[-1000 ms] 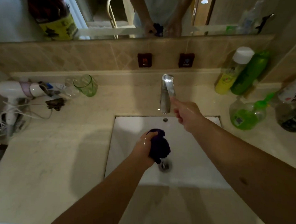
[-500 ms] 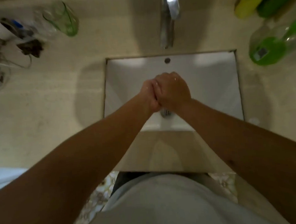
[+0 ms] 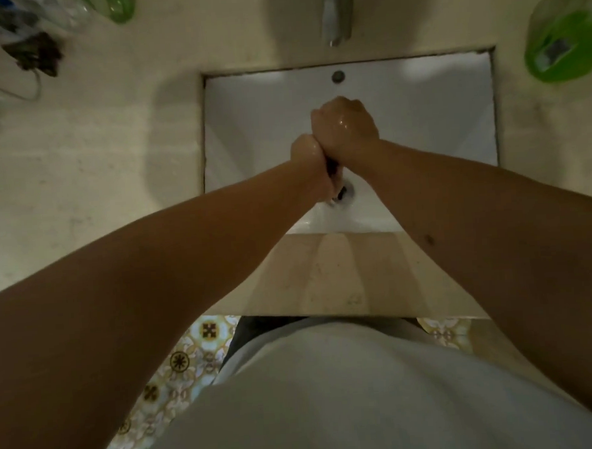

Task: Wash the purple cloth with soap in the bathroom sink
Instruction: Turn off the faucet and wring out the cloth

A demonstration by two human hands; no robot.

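Note:
Both my hands are clenched together over the white sink [image 3: 248, 123], above its drain [image 3: 343, 192]. My left hand [image 3: 306, 151] and my right hand [image 3: 346, 127] are wet and press against each other, fingers curled round the purple cloth [image 3: 333, 169]. Only a dark sliver of the cloth shows between the two wrists; the rest is hidden inside the fists. The metal tap [image 3: 336, 14] stands behind the sink, and no water stream is visible from it.
A green bottle [image 3: 566, 38] lies on the counter at the right of the sink. A green glass [image 3: 118, 5] and tangled cords with a dark clip [image 3: 37, 56] sit at the far left. Beige counter [image 3: 78, 160] surrounds the basin; patterned floor tiles show below.
My right hand left the tap and came down onto the cloth held by my left hand. Both hands now squeeze it together, and my view tilted downward toward the sink.

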